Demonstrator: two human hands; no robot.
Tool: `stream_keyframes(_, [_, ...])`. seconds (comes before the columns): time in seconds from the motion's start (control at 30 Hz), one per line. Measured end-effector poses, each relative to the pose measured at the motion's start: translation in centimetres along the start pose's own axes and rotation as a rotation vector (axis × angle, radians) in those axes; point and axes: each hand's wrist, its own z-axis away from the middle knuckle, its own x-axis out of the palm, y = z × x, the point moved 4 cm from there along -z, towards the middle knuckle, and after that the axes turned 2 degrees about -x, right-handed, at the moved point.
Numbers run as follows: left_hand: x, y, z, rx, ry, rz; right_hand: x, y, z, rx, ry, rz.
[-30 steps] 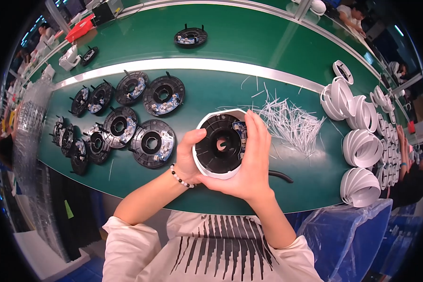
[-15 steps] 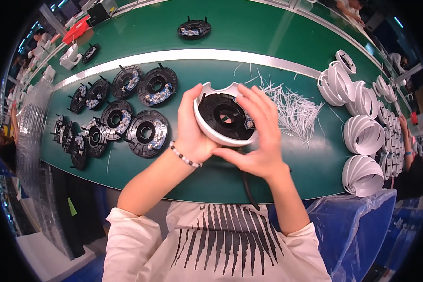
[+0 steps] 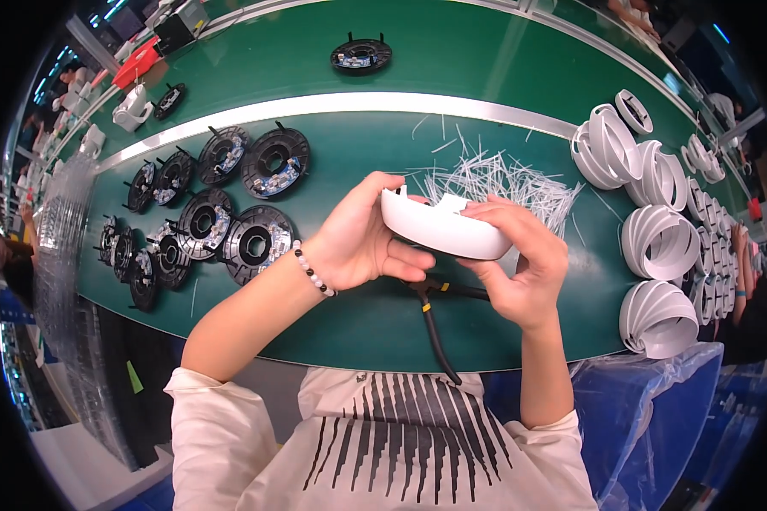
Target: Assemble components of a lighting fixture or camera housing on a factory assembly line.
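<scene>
White round housing point(image 3: 445, 228) held up above the green bench point(image 3: 503, 51), edge-on to the camera, between both hands, roughly over the bench's near half. Left hand point(image 3: 362, 234) wraps its left end, fingers curled under and thumb on top, closed on the housing. Right hand point(image 3: 520, 260) grips the right end, thumb over the top rim, fingers underneath, also closed on it. Beaded bracelet point(image 3: 314, 268) on the left wrist.

Handling guess: looks like thin moulded plastic, light, rigid, smooth and a bit slippery; small tabs on the upper rim look breakable. Best hold is on the outer rim at opposite sides, as now, not on the tabs.

Around: pile of thin white plastic strips point(image 3: 494, 183) just behind the housing on the bench. Black cable with a yellow band point(image 3: 430, 319) lies under the hands and runs off the near edge. Black round disc parts point(image 3: 251, 243) sit in a cluster to the left, near the left forearm; one more black disc point(image 3: 360, 56) far back. Stacks of white rings point(image 3: 656, 247) along the right side, well apart from the right hand. A silver strip point(image 3: 315, 106) crosses the bench behind the work spot.

Room: open green surface directly beneath the hands and toward the near edge; left and right are crowded, back is blocked by the strips. Near bench edge is close to the torso. Blue plastic bag point(image 3: 656, 400) hangs at lower right.
</scene>
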Motion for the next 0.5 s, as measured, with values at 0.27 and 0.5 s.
stream_keyframes(0.27, [1.8, 2.1, -3.0, 0.038, 0.029, -0.137, -2.2, 0.8, -0.6, 0.012, 0.002, 0.166])
stream_keyframes(0.5, [3.1, 11.3, -11.6, 0.294, 0.163, -0.456, -12.7, 6.0, -3.9, 0.007, 0.307, 0.884])
